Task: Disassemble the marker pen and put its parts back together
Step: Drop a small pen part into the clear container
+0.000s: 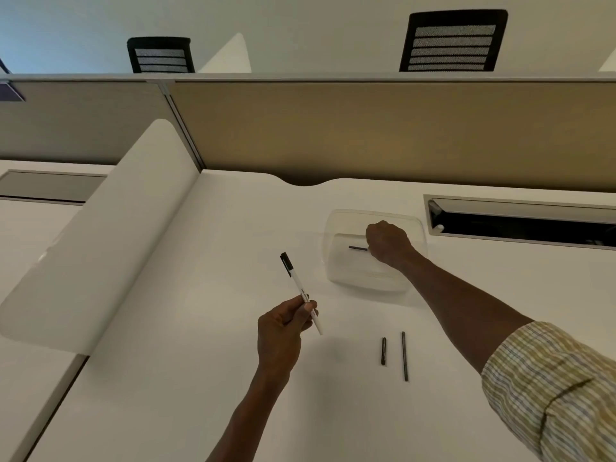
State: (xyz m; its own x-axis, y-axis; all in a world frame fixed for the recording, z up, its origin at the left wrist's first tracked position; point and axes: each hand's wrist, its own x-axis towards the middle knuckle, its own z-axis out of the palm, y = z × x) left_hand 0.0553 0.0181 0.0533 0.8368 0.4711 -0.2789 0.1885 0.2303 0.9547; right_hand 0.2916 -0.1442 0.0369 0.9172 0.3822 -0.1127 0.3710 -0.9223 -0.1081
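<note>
Left hand (283,323): grips white marker pen barrel with black cap (301,292).
Right hand (388,243): closed on thin dark rod (357,248) inside clear plastic tray (336,261).
Loose parts: short dark rod (383,351) and long dark rod (404,356) lie below right hand.
Progress: pen looks disassembled; reassembly still pending.

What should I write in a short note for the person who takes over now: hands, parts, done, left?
Left hand: grip shut on the marker pen, black cap up.
Right hand: in the clear tray, grip closed at one dark rod; contact is hidden.
Two dark rods, short and long, lie on the desk near the right arm.
Done: parts appear out. Left: put them back in the pen.
</note>
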